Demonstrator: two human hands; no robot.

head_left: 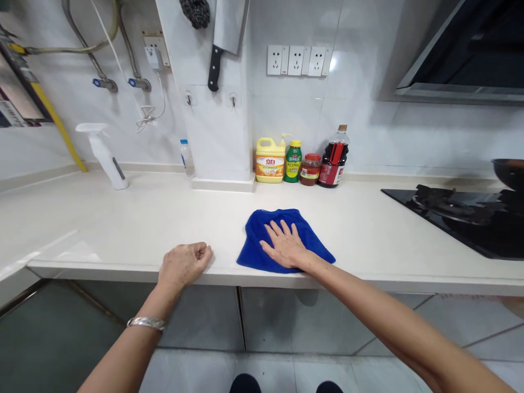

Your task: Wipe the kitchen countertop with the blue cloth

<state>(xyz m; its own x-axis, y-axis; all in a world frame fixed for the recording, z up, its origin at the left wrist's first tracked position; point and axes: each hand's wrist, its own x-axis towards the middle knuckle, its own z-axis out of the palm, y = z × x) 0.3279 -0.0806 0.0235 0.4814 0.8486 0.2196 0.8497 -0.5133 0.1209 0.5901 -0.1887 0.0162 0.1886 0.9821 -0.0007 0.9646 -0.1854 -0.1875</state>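
Observation:
A blue cloth (254, 240) lies spread on the white countertop (164, 210), close to its front edge. Flat on top of the cloth rests my right hand (284, 244), its fingers spread and pressing down. My left hand (186, 262) is closed in a fist at the counter's front edge, left of the cloth and apart from it. No object shows in the fist.
Along the wall stand a yellow detergent jug (270, 162), a green bottle (293, 161), a red-lidded jar (310, 170) and a dark sauce bottle (333, 158). A white spray bottle (104, 158) is at left, a gas stove (454, 213) at right. A cleaver (227, 30) hangs above.

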